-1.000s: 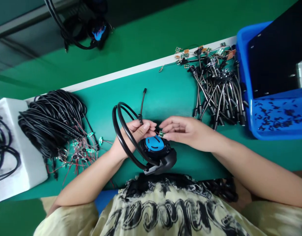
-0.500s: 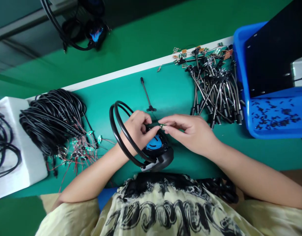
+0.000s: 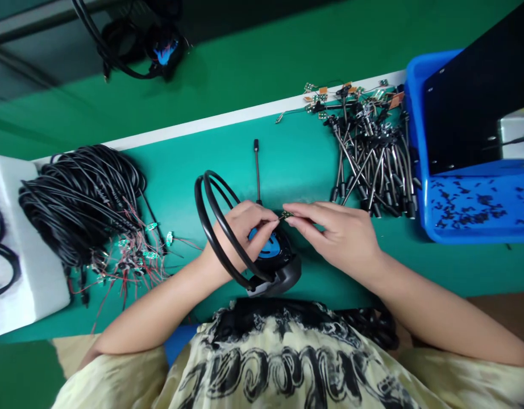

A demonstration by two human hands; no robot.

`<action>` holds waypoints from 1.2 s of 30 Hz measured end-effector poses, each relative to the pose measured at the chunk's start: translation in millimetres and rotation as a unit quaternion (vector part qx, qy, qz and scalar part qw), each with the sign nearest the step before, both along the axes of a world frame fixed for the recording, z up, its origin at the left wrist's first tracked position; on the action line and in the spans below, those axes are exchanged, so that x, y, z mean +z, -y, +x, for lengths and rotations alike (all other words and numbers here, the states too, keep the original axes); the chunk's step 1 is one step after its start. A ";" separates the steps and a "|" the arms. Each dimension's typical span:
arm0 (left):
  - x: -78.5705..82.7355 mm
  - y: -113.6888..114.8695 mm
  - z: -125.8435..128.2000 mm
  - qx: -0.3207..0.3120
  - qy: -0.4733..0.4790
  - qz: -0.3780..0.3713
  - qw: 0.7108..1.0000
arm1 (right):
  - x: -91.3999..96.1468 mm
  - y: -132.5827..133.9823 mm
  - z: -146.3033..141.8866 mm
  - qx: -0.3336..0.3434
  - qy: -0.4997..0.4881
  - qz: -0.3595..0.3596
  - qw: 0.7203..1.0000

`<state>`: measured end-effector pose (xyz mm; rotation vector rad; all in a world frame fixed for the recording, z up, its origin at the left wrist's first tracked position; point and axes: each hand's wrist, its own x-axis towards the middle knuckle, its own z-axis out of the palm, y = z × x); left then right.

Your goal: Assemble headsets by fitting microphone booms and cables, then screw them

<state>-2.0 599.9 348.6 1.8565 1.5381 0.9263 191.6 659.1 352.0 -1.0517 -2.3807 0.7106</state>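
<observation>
My right hand (image 3: 339, 230) pinches a small green circuit board (image 3: 286, 215) between thumb and fingertips. Facing it, my left hand (image 3: 247, 227) has thumb and forefinger closed at the board's left end; what they grip is too small to make out. My left wrist passes through the black double headband (image 3: 215, 233) of a headset. Below my left fingers lies the headset's earcup with a blue inner disc (image 3: 270, 245). A thin microphone boom (image 3: 257, 170) lies just beyond my hands, its near end partly hidden by my left hand.
At left is a bundle of black cables (image 3: 83, 199) with red wires and small boards, beside a white foam box (image 3: 44, 267). Several metal microphone booms (image 3: 373, 153) pile up at right. A blue bin (image 3: 419, 142) holds small black pieces. Another headset (image 3: 163, 54) lies beyond.
My left fingers have closed into a pinch close to the board, now covering the boom's near end. The board stays in my right fingertips. The view has shifted slightly.
</observation>
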 end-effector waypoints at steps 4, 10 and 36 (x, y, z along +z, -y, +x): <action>0.5 7.0 -1.3 -0.058 0.032 0.009 0.998 | -4.9 4.2 -1.9 0.003 -0.011 -0.025 1.000; -6.2 11.1 -0.4 -0.047 0.058 -0.012 0.997 | -12.7 7.7 -4.2 -0.030 -0.071 -0.133 0.988; -25.6 34.6 -9.7 -0.100 -0.076 0.086 0.988 | -30.0 6.6 32.9 0.153 -0.076 -0.261 0.950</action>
